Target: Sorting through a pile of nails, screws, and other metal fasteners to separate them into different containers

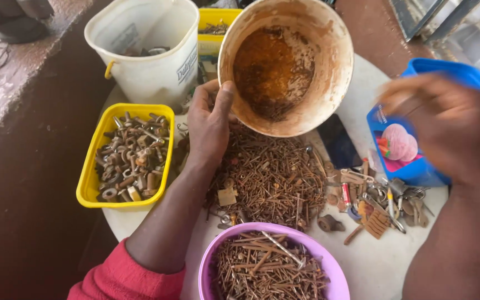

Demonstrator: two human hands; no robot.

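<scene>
Head camera, looking down on a round white worktop (373, 266). The left hand (209, 125) holds a round, rust-stained cream plastic bucket (329, 66) by its rim, thumb inside and fingers (201, 97) clamped outside, tipping its mouth toward the camera; orange rust dust and a few small nails cling to its bottom. Just below it lies a wide heap of thin, rusty brown nails (273, 178) spread on the worktop.

The right hand (445, 128) is blurred, hovering above a blue plastic tub (451, 72) with a pink and white label at the right edge; whether its fingers are apart or together cannot be told.

At the left sits a rectangular yellow plastic tray (87, 189) filled with chunky rusted bolts and nuts. Nearest the camera, a round lilac plastic bowl (334, 272) holds longer rusty nails and screws. Behind the tray stands a tall white plastic bucket (156, 72) with a yellow handle stub and a printed label. A scatter of small mixed metal hardware (373, 203) lies right of the heap.
</scene>
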